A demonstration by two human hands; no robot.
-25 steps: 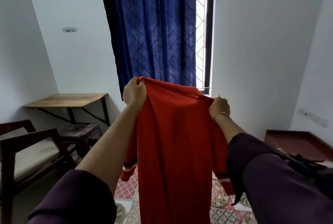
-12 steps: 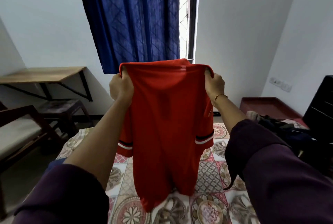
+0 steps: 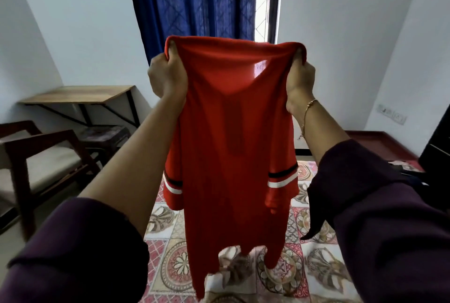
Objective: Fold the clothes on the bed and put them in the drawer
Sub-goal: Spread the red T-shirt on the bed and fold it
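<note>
A red T-shirt (image 3: 231, 132) with black and white bands on its short sleeves hangs in the air in front of me. My left hand (image 3: 165, 76) grips its top left shoulder, and my right hand (image 3: 300, 76) grips the top right one. The cloth is stretched between both fists. Its hem dangles just above the bed (image 3: 316, 273), which has a patterned sheet in red and beige. Dark clothes (image 3: 414, 176) lie at the bed's right edge, mostly hidden by my right sleeve.
A wooden armchair (image 3: 41, 156) stands left of the bed, with a stool (image 3: 104, 134) and a wall-mounted wooden desk (image 3: 78, 94) behind it. A blue curtain (image 3: 194, 3) covers the window ahead. A dark cabinet edge (image 3: 438, 151) shows at far right.
My hands have spread the shirt's shoulders wider apart and hold it stretched. The view has tilted down, so more of the bed shows under the hem.
</note>
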